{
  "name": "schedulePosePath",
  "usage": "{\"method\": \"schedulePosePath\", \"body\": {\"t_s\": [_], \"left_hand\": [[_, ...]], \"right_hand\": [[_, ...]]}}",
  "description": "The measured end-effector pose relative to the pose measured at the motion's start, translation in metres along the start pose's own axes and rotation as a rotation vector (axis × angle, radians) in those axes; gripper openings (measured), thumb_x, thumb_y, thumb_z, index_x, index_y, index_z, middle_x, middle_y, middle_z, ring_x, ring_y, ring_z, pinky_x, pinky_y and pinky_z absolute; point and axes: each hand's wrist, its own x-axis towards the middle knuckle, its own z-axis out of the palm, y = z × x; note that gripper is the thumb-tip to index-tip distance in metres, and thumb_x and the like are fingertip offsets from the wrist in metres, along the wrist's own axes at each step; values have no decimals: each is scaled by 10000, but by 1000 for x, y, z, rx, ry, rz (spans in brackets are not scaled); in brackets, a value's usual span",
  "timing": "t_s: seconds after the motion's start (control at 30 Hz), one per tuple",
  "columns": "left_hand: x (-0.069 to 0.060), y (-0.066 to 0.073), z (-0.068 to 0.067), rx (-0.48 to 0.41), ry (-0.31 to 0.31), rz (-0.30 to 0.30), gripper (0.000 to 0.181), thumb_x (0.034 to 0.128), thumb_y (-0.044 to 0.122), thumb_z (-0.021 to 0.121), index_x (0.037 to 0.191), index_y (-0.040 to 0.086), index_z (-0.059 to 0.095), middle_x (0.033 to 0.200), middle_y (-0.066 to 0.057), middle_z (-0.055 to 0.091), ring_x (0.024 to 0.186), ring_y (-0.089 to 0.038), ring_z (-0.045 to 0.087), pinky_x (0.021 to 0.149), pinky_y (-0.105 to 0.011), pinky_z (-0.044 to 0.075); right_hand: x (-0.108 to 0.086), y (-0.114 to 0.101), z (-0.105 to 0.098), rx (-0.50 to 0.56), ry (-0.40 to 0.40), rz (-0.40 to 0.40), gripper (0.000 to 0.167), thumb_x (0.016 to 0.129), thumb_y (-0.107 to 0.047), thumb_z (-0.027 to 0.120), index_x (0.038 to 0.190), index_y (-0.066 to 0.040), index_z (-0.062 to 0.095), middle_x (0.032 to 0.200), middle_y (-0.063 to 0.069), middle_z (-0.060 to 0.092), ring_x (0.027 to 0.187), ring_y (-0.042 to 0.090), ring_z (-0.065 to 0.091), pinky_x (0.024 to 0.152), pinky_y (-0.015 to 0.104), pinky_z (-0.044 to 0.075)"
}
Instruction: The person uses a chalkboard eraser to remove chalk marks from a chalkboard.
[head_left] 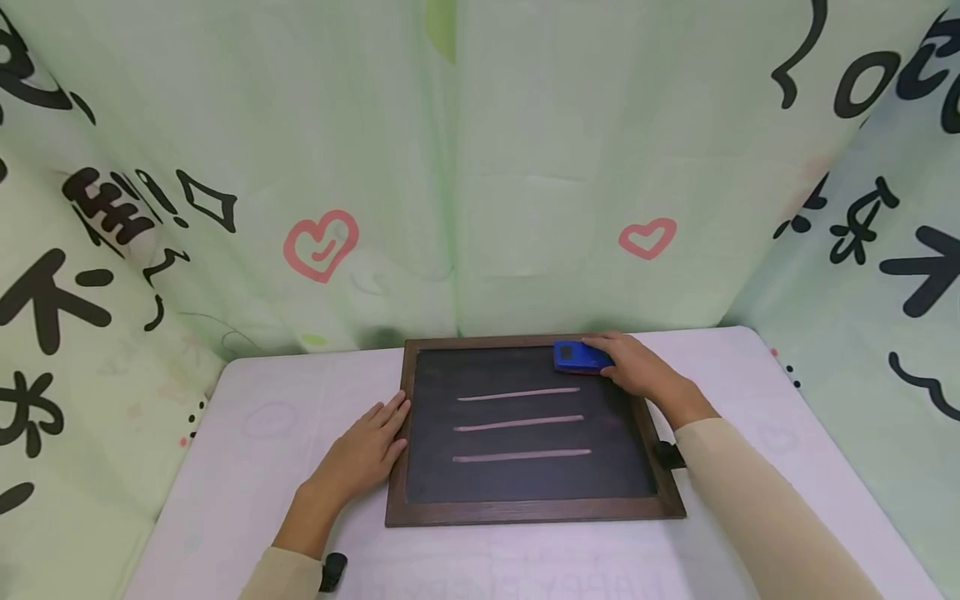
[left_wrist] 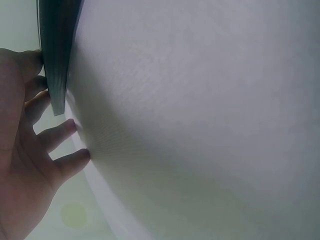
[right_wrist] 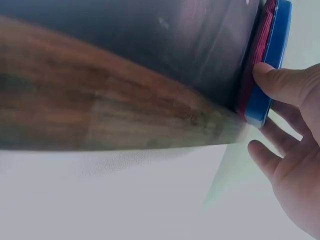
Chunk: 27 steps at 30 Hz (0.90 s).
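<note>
A small blackboard (head_left: 517, 482) in a brown wooden frame lies on the table, with three roughly level pink chalk lines (head_left: 519, 423) across it. At its upper right corner my right hand (head_left: 641, 367) grips a blue chalkboard eraser (head_left: 577, 357). In the right wrist view, the thumb and fingers hold the eraser's blue back (right_wrist: 275, 55), and its reddish pad (right_wrist: 261, 42) is against the dark board. My left hand (head_left: 363, 454) touches the frame's left side with extended fingers. The left wrist view shows this hand (left_wrist: 30, 150) beside the frame's edge (left_wrist: 57, 55).
The board sits on a white-covered table (head_left: 285, 417) with rounded back corners. Pale green curtains (head_left: 525, 167) with black lettering and pink hearts hang behind and at both sides.
</note>
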Motion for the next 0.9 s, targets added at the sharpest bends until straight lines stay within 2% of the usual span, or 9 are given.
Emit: {"method": "schedulePosePath", "body": {"t_s": [0.27,0.47,0.67,0.9], "left_hand": [[2,-1,3,-4,-32,-5,601,1078,270,545,1599,32,363,1685,-125,320,1490,-430,398,1232,-531,354],[2,-1,5,-5,-16,-3,604,1068,256,564,1591,21,375,1677,-137,335,1481,-436,408,1222,-535,365],[1,0,3,-7,-22,-9,602,1071,262,559,1591,20,375,1678,-138,332,1484,-435,405,1223,-535,365],[2,-2,3,8,-13,-1,602,1070,261,562,1589,17,378,1675,-141,338,1482,-435,408,1221,-533,368]], "right_hand": [[-3,5,0,16,19,13,556,947,-16,709,1474,17,536,1470,321,512,1367,517,480,1122,647,430],[-3,12,3,32,47,38,566,929,-77,761,1450,18,563,1455,294,543,1352,482,508,1114,629,449],[0,13,6,33,59,7,563,922,-102,774,1433,34,578,1432,308,553,1331,492,520,1101,631,453],[8,3,7,27,54,-20,591,910,-135,792,1431,46,578,1413,305,569,1313,487,535,1098,620,455]]}}
